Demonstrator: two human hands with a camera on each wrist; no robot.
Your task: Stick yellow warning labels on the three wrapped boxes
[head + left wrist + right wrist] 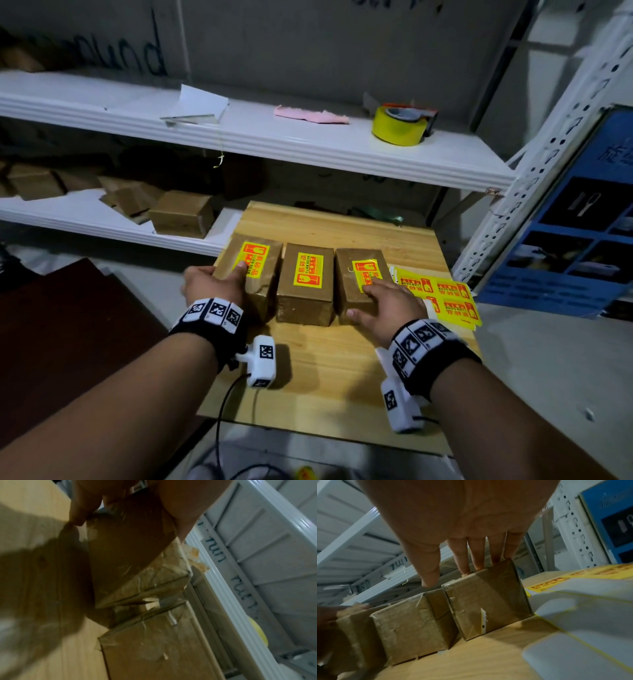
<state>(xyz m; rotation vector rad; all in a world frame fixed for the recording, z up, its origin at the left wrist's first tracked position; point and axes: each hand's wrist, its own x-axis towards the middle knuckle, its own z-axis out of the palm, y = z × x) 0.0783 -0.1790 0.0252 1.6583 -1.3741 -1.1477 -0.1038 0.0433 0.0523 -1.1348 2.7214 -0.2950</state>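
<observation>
Three brown wrapped boxes stand side by side on the wooden table [325, 377], each with a yellow warning label on top. My left hand [214, 284] holds the left box [270, 270]: the thumb lies on its label [255, 257] and the fingers [80, 507] reach down its left side. The middle box [305, 301] with its label [308, 270] is untouched. My right hand [387, 305] lies flat on the right box [346, 281], straight fingers [462, 555] pressing its label [364, 269]. A sheet of spare labels [442, 294] lies right of the boxes.
White backing sheets [590, 615] lie at the table's right edge. A white shelf [274, 137] behind carries a yellow tape roll [399, 126] and a pink cloth [311, 114]. More brown boxes [181, 214] sit on the lower shelf. A blue poster [582, 222] leans at right.
</observation>
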